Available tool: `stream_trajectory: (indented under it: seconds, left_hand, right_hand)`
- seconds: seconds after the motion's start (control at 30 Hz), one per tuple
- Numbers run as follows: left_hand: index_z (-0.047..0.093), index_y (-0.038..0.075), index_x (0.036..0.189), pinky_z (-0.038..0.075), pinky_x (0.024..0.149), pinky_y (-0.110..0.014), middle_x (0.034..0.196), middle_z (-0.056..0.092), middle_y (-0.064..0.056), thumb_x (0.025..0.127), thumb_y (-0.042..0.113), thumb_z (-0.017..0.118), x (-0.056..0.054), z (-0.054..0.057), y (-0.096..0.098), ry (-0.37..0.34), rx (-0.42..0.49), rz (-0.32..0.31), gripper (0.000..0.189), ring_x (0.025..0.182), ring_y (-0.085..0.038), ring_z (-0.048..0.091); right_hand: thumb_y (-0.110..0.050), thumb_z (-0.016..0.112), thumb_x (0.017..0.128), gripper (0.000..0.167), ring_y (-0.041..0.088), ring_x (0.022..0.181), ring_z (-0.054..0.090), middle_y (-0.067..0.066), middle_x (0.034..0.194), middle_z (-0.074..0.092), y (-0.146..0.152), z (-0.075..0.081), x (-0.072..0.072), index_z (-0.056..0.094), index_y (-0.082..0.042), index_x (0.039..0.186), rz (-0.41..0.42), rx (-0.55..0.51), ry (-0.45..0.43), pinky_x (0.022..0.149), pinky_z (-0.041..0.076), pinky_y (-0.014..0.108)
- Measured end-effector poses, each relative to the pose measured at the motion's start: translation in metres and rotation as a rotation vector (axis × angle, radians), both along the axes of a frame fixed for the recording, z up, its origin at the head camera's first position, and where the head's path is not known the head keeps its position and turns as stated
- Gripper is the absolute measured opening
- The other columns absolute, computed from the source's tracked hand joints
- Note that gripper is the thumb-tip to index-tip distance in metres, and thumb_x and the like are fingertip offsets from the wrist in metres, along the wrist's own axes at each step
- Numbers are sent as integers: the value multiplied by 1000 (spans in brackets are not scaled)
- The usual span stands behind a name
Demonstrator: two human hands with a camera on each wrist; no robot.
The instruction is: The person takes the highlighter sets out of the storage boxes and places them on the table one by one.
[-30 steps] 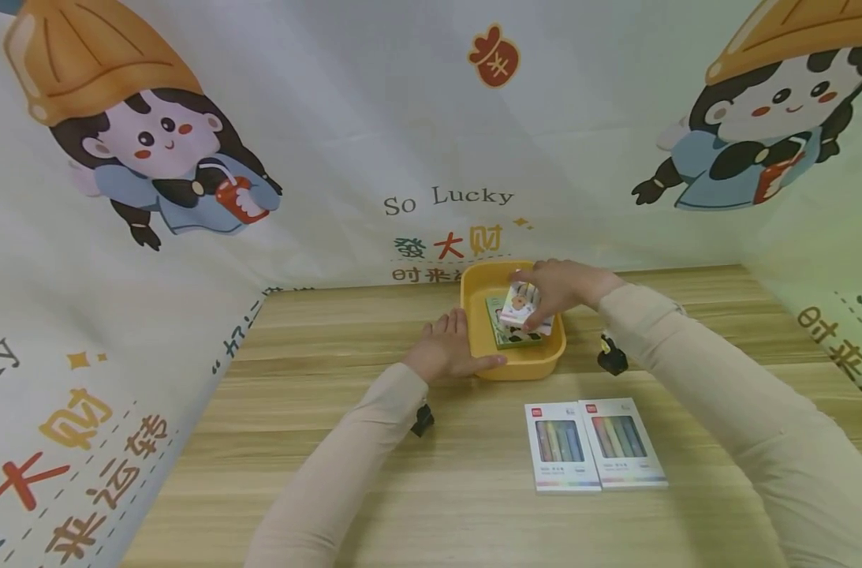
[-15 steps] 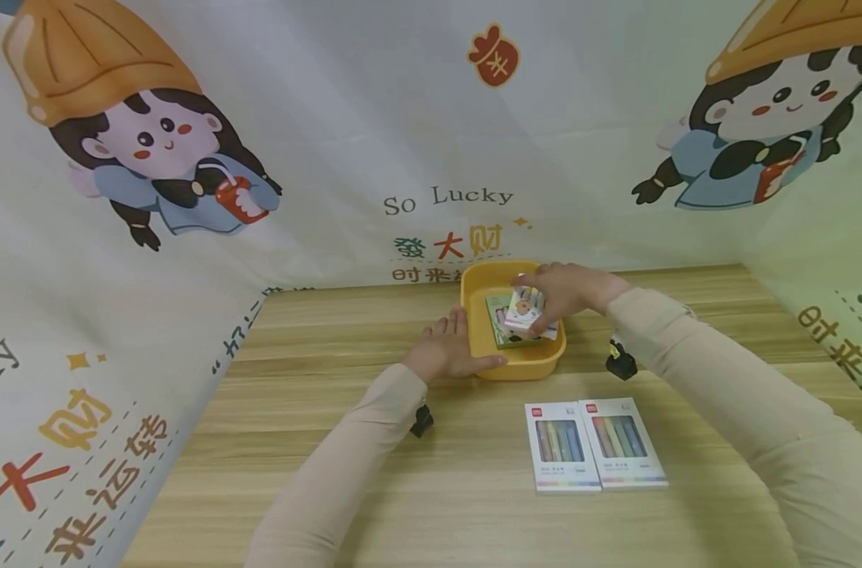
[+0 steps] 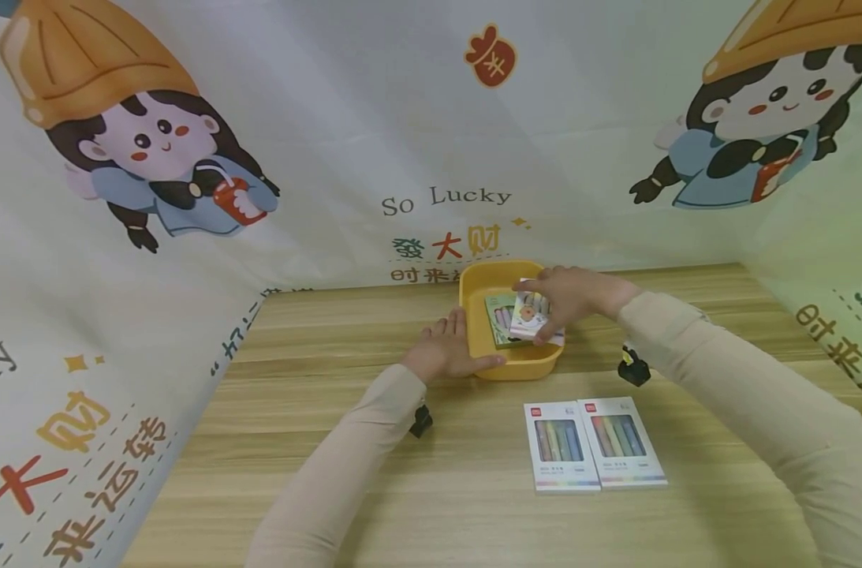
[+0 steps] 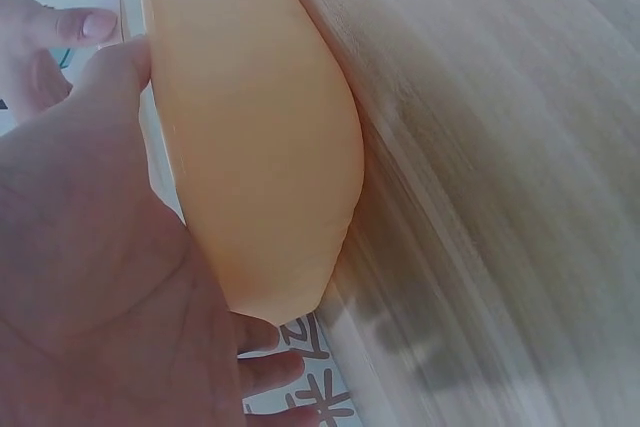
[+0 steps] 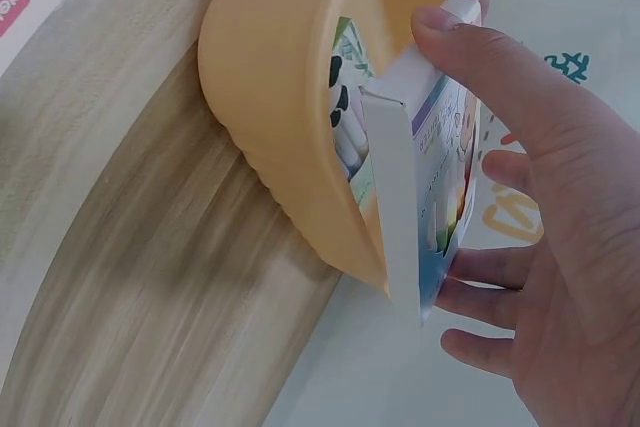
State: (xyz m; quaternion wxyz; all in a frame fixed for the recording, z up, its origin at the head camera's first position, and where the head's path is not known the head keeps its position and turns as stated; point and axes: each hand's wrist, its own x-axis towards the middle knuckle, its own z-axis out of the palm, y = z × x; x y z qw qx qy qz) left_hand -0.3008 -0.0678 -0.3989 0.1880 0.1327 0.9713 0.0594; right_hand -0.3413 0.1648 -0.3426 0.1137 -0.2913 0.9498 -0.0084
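Note:
In the head view my right hand holds a small white box with a cartoon and coloured sticks on its front. Thumb and fingertips pinch this box by opposite edges in the right wrist view, tilted over the rim of a yellow plastic bin. Inside the bin lies a green box with panda pictures, partly hidden by the white one. My left hand rests against the bin's left side with fingers straight. Its thumb lies along the near rim.
Two white boxes of coloured sticks, one on the left and one on the right, lie side by side on the wooden table in front of the bin. A printed cloth stands behind the table and at both sides.
My right hand has moved slightly right and toward me with the white box, uncovering more of the green box. The left hand and the bin stay almost where they were.

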Motion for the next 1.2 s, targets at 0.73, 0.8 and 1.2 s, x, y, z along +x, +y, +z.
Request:
stream_trajectory:
  seconds: [0.73, 0.8, 1.2]
  left_hand:
    - [-10, 3, 158, 11, 127, -52, 169, -4, -14, 86, 83, 35, 0, -4, 2, 11, -3, 20, 117, 157, -34, 6]
    - [-10, 3, 158, 12, 127, -52, 169, -4, -14, 86, 83, 35, 0, -3, 2, 12, -5, 20, 116, 157, -34, 6]
    - [-11, 2, 157, 12, 127, -53, 168, -5, -15, 87, 82, 35, 2, 0, 2, 4, 4, 9, 116, 156, -34, 6]
  right_hand:
    - [-57, 81, 71, 99, 48, 135, 45, 25, 151, 43, 16, -4, 15, 38, -22, 153, 29, -9, 34, 109, 37, 67]
    - [-57, 81, 71, 99, 49, 136, 44, 26, 152, 42, 18, -4, 18, 38, -22, 153, 26, -7, 35, 109, 37, 67]
    - [-58, 81, 70, 99, 48, 137, 44, 24, 154, 41, 27, 0, 29, 40, -21, 152, 50, -13, 54, 109, 36, 67]
